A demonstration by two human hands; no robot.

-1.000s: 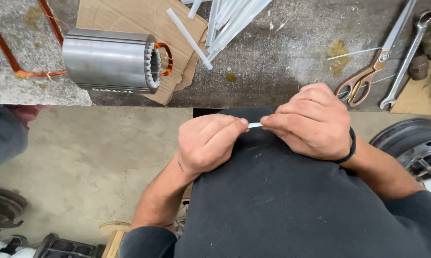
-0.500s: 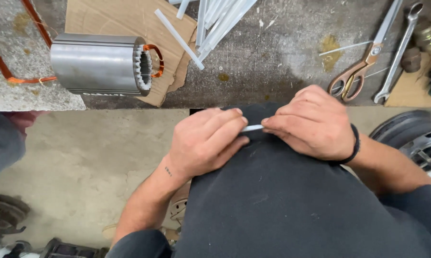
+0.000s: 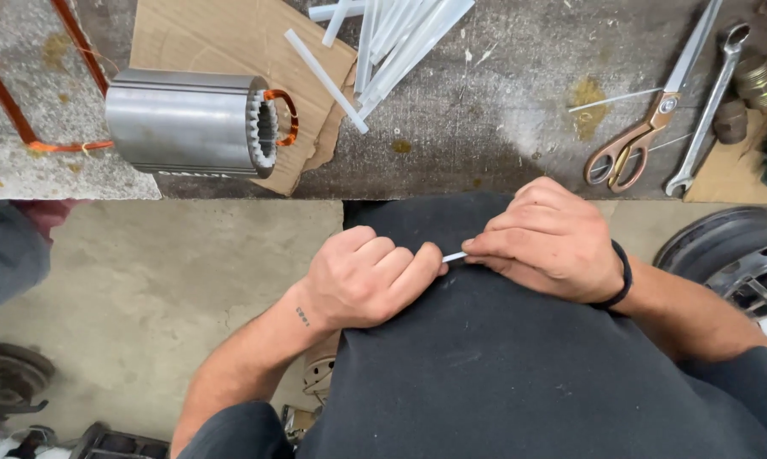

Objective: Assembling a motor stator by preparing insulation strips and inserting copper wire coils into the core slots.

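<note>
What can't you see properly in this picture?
- Head view: most of the thin white strip is hidden inside the left hand and right hand; only a short bit shows between them.
- The pile of white strips is cut off by the top edge.
- The wheel rim runs off the right edge.
- The metal cylinder lies sideways, so its far end is hidden.

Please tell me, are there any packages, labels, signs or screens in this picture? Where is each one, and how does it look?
Flattened cardboard sheet: brown, torn at the edges, lying on the grey workbench under the metal cylinder.
Second cardboard piece: tan, at the bench's right edge, partly out of frame.
No labels, signs or screens can be seen.
</note>
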